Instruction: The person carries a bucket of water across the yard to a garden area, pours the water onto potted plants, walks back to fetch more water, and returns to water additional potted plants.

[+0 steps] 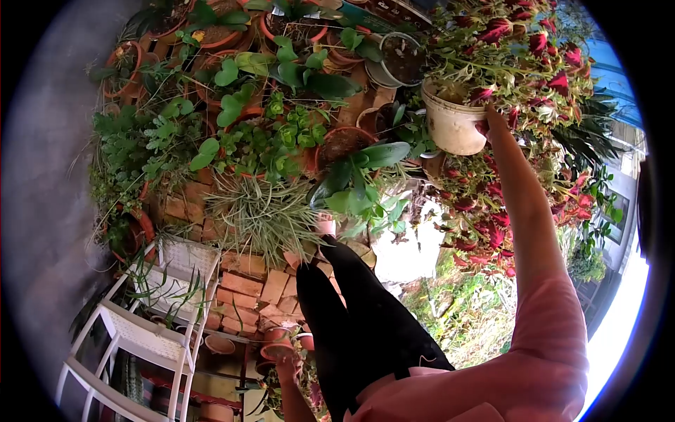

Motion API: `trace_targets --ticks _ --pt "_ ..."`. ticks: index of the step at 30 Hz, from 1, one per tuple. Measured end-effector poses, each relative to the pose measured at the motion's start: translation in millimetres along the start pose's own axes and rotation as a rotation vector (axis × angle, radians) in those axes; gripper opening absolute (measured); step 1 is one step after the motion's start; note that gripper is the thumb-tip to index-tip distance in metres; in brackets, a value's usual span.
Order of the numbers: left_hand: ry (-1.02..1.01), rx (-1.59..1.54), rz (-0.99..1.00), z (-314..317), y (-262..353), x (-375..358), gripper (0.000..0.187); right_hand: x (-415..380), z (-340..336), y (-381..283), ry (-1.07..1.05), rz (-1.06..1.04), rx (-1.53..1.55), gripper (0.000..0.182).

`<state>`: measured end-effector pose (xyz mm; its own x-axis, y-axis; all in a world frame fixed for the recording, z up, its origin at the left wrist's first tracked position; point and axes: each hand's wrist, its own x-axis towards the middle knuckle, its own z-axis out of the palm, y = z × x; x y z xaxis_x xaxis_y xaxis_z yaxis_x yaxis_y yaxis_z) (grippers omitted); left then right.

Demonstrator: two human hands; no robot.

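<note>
My right hand [491, 125] is closed on the rim of a whitish plastic pot [457, 126] at the upper right. Red and green leaves of a coleus plant [496, 67] spread around and above that pot. Low in the view, my left hand [287, 368] is at a small terracotta pot [276, 343], its fingers closed against the pot's side. Leafy stems stand beside this hand and partly hide what is around it. A grey pot [401, 60] of soil sits to the left of the white one.
Potted plants crowd the upper left, with a spiky grassy plant [264, 211] above the brick floor [242, 285]. A white metal rack [151, 330] stands at lower left. More red coleus [485, 228] grows below the white pot. My legs [351, 302] cross the middle.
</note>
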<state>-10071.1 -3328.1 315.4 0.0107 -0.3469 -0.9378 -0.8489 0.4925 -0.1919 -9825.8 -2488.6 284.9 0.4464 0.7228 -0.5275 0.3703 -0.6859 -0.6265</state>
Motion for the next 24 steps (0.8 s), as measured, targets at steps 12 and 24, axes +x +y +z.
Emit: trace_targets --ticks 12,24 --pt "-0.155 0.171 0.114 -38 60 28 0.032 -227 -104 63 -0.142 -0.021 0.342 0.031" --pt "-0.235 0.48 0.471 -84 113 7 0.033 -375 -145 240 -0.274 0.302 0.507 0.028"
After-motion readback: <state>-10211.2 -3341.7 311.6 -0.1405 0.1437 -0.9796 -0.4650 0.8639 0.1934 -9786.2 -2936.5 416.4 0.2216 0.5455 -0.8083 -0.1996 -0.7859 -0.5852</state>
